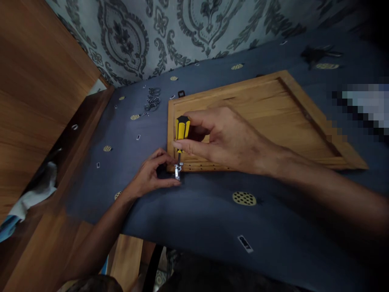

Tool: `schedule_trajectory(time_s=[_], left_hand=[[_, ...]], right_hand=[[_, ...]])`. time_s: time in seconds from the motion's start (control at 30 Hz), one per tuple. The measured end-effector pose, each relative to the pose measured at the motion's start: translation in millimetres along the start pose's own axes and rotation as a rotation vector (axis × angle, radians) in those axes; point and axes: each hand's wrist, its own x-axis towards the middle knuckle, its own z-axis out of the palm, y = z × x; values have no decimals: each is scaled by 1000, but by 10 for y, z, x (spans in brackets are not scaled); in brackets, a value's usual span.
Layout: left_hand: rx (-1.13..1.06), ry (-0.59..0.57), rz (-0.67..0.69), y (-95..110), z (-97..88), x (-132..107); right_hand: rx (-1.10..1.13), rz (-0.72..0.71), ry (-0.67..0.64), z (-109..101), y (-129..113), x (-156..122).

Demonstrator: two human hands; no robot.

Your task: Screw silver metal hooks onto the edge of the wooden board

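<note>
A wooden framed panel (261,117) lies flat on a dark blue cloth-covered surface (206,219). My right hand (221,138) grips a yellow and black screwdriver (182,129), held upright with its tip down at the panel's near left corner. There the tip meets a small metal fitting (178,170). My left hand (152,172) pinches that fitting against the panel's edge with thumb and fingers. A row of small holes runs along the panel's near edge.
A pile of metal hooks or rings (152,100) lies beyond the panel's left corner. A dark wooden bed frame edge (75,134) and wooden wall stand at left, with a white cloth (36,194). Patterned wallpaper (170,28) is behind. A dark tool (316,53) lies far right.
</note>
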Motion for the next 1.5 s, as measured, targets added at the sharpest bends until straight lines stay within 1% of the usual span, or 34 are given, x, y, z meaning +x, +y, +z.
schedule_trajectory(time_s=[0.33,0.6,0.83,1.1,1.27,1.5], left_hand=[[10,-8,-29,8,8,2],[18,-13,-44,23,8,13],[20,-1,0,9,4,5],[16,2,-5,7,11,10],[12,-1,-3,-18,14,2],[-12,-10,-32,-35,22,-12]], right_hand=[[14,-23,-14,36,39,-7],[86,45,-51,48,7,-28],[83,36,-64,47,3,-16],[35,3,-48,47,-9,-30],[2,-6,-26,82,-49,-31],[-27,15,70,204,-120,-48]])
